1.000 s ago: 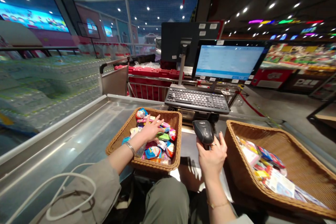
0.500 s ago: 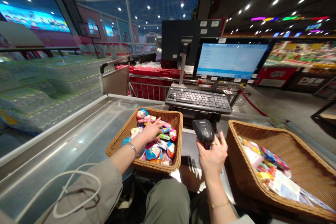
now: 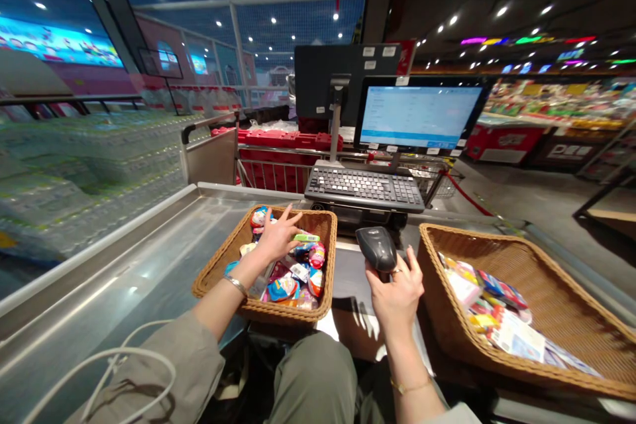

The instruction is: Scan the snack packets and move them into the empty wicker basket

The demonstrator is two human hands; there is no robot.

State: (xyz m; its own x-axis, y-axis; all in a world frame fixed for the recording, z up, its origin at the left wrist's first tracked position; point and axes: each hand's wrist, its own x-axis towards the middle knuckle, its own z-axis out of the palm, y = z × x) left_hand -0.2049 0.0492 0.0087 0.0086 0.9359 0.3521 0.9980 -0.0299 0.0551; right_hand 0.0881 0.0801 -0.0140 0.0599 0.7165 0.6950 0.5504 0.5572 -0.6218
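Note:
Over the left wicker basket (image 3: 330,265) my left hand (image 3: 275,238) spreads its fingers among small wrapped sweets. Nothing shows in its grasp, though the underside of the palm is hidden. A light green packet (image 3: 307,237) lies just right of the fingers, and a blue-and-white pack (image 3: 283,289) sits nearer me. My right hand (image 3: 397,291) is closed round the handle of a black barcode scanner (image 3: 376,248), held upright between the two baskets. The scanner's handle is mostly covered by the hand.
Right of me stands a larger wicker basket (image 3: 571,291) with several packets inside. A keyboard (image 3: 365,187) and a lit monitor (image 3: 420,116) are ahead. A metal counter (image 3: 163,245) runs left, and a white cable (image 3: 124,351) loops over my left sleeve.
My left hand has risen a little towards the basket's far side, its fingers still spread. The right hand keeps the scanner; the whole view has shifted slightly.

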